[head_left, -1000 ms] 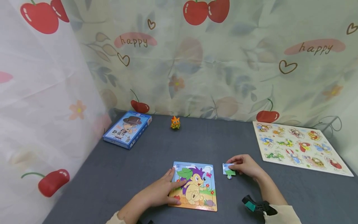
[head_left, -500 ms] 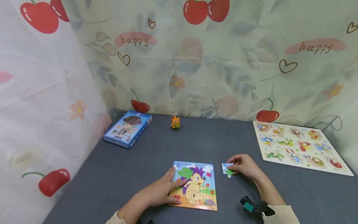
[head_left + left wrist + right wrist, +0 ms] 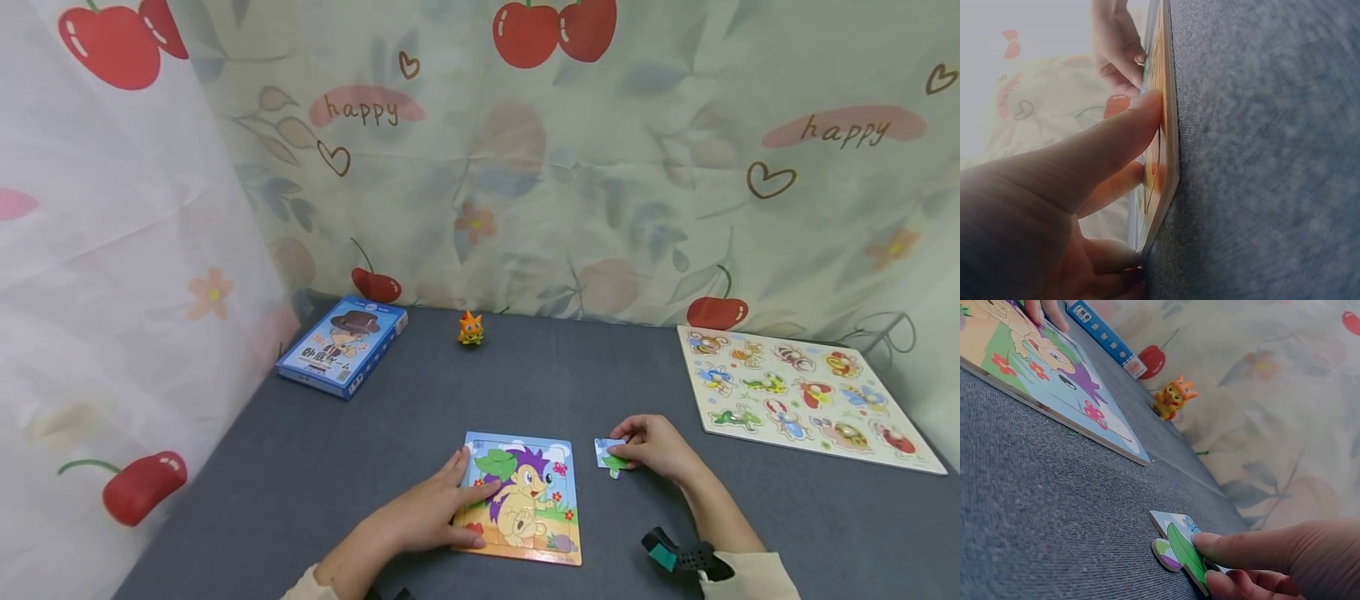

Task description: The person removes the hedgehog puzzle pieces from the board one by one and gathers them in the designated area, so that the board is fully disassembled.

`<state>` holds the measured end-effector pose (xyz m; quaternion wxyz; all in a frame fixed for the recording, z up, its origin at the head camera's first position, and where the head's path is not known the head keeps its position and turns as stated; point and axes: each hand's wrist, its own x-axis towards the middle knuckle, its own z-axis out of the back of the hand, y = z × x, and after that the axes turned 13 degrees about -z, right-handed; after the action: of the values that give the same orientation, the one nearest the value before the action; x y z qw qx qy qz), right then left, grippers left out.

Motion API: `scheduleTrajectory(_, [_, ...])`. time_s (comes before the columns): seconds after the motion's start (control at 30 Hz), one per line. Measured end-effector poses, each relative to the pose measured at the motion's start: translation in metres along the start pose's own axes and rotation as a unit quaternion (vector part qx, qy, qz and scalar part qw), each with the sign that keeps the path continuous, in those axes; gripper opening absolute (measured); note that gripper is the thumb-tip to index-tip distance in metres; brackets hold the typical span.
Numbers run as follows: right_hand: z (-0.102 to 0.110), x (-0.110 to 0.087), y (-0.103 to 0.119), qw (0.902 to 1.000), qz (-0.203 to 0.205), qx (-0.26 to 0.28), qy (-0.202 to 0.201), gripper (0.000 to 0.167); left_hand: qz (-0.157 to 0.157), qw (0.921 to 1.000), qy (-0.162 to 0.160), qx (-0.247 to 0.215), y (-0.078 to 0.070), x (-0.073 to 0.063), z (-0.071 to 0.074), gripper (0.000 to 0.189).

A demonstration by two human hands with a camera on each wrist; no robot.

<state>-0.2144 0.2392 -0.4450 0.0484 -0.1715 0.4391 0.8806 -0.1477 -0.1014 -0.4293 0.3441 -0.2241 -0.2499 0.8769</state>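
A square hedgehog jigsaw puzzle board [image 3: 525, 500] lies flat on the dark grey cloth. My left hand [image 3: 427, 510] rests on its left side with fingers spread; in the left wrist view the thumb [image 3: 1138, 122] presses on the board's face near one edge. Just right of the board, my right hand [image 3: 660, 446] pinches a puzzle piece [image 3: 1185, 550] between thumb and fingers. That piece shows a green leaf on pale blue and has a rounded tab. It is close to the cloth and apart from the board; whether it touches the cloth I cannot tell.
At the back left lies a blue box [image 3: 341, 346]. A small orange toy figure [image 3: 470, 328] stands near the back edge. A white insect puzzle board [image 3: 806, 400] lies at the right. Patterned curtains [image 3: 555, 192] hang behind and at the sides.
The right hand and its puzzle piece have shifted very slightly left towards the board. The left hand and the board stay in place.
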Motion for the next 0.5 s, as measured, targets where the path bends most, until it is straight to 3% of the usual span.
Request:
scheduleTrajectory(0.33, [-0.0006, -0.0004, -0.0008, 1.0, -0.005, -0.002, -0.007, 0.022, -0.002, 0.9996, 0.007, 0.027, -0.0059, -0.0023, 0.0034, 0.063])
scheduleTrajectory(0.5, [-0.0001, -0.0006, 0.0027, 0.9994, 0.009, -0.028, -0.019, 0.026, -0.012, 0.9991, 0.008, 0.04, -0.0055, -0.0022, 0.0043, 0.062])
